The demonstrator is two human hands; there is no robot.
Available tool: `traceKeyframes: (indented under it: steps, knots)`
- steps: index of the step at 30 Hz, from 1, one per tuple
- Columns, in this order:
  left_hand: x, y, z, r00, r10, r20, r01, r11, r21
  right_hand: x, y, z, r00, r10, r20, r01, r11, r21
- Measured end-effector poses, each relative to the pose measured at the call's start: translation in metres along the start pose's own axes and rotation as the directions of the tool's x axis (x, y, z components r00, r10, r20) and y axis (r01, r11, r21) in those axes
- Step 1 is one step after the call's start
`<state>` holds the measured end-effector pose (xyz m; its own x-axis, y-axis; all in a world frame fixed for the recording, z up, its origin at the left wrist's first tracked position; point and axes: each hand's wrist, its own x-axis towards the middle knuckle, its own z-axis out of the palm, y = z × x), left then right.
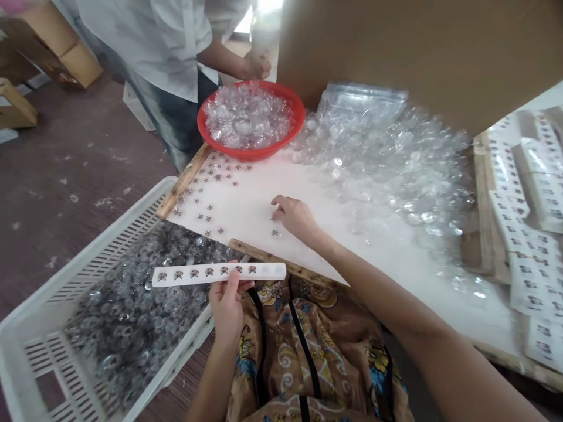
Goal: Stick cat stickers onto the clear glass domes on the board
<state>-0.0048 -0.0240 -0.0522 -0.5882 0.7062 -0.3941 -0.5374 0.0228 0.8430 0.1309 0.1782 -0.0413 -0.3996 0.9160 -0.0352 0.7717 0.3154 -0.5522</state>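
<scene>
My left hand (227,305) is closed around a long white strip of stickers (185,275), held level over the table's front edge. Small printed animal-face pictures run along the strip, and its right end is blank. My right hand (297,220) is low over the white tabletop (255,187), its thumb and forefinger apart. Close to its fingertips is a small sticker (275,233) with the same print, and another dark print shows partly beneath the fingers. Several more loose stickers (210,207) are scattered at the table's left side.
A red basin (250,153) of clear plastic pieces stands at the back, beside a co-worker's hand (257,64). Clear round pieces (396,164) are heaped to the right. A white crate (145,205) full of them sits at lower left. Sticker sheets (532,269) lie far right.
</scene>
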Motion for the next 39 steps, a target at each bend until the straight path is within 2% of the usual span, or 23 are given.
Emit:
traceKeyframes:
  steps: [3,5,7,9,13,16,18,20,22,26,29,32,37,39]
  knots:
    - [-0.004,0.000,-0.001,1.000,0.016,-0.005,-0.016,1.000,0.023,-0.021,-0.017,-0.005,0.994,-0.102,-0.045,0.104,0.993,0.050]
    - [-0.006,0.000,0.000,1.000,0.022,0.003,-0.022,0.999,0.034,-0.045,-0.031,-0.010,0.975,-0.218,0.032,0.210,0.963,0.168]
    - [-0.008,-0.001,0.003,0.999,0.029,0.016,-0.029,0.999,0.037,-0.069,-0.045,-0.011,0.934,-0.323,0.150,0.271,0.918,0.291]
    - [-0.009,-0.001,0.006,0.999,0.028,0.030,-0.029,0.999,0.033,-0.089,-0.054,-0.008,0.918,-0.349,0.190,0.275,0.903,0.330]
    - [-0.009,-0.002,0.012,0.999,-0.001,0.046,0.000,1.000,0.013,-0.104,-0.058,-0.003,0.935,-0.337,0.108,0.294,0.910,0.291]
    - [-0.007,-0.003,0.013,0.999,-0.003,0.032,0.005,0.999,-0.035,-0.092,-0.045,-0.015,0.943,-0.334,0.005,0.303,0.861,0.409]
    - [-0.004,-0.004,0.011,1.000,0.003,0.014,-0.002,0.999,-0.042,-0.075,-0.025,-0.031,0.976,-0.204,-0.081,0.218,0.849,0.482]
    - [-0.001,-0.005,0.008,1.000,0.007,-0.003,-0.007,1.000,-0.031,-0.055,0.003,-0.047,0.991,-0.013,-0.131,0.074,0.877,0.474]
    - [0.001,-0.006,0.006,1.000,0.001,-0.009,-0.001,1.000,-0.015,-0.038,0.032,-0.058,0.986,0.117,-0.117,-0.056,0.904,0.424]
    - [0.003,-0.008,0.007,1.000,-0.002,0.007,0.002,1.000,0.000,-0.024,0.070,-0.059,0.981,0.194,0.000,-0.183,0.922,0.341]
    - [0.004,-0.007,0.010,1.000,-0.005,0.018,0.005,1.000,0.007,-0.024,0.076,-0.051,0.974,0.226,0.032,-0.226,0.932,0.283]
    - [0.003,-0.006,0.011,1.000,-0.001,0.008,0.001,1.000,0.008,-0.023,0.072,-0.043,0.977,0.206,0.048,-0.212,0.959,0.189]
    - [0.000,-0.007,0.011,1.000,-0.007,0.009,0.007,1.000,-0.001,-0.016,0.062,-0.029,0.990,0.130,-0.061,-0.125,0.989,0.080]
    - [-0.002,-0.007,0.012,1.000,-0.005,0.026,0.005,1.000,-0.001,-0.011,0.057,-0.027,0.990,0.126,-0.061,-0.121,0.989,0.081]
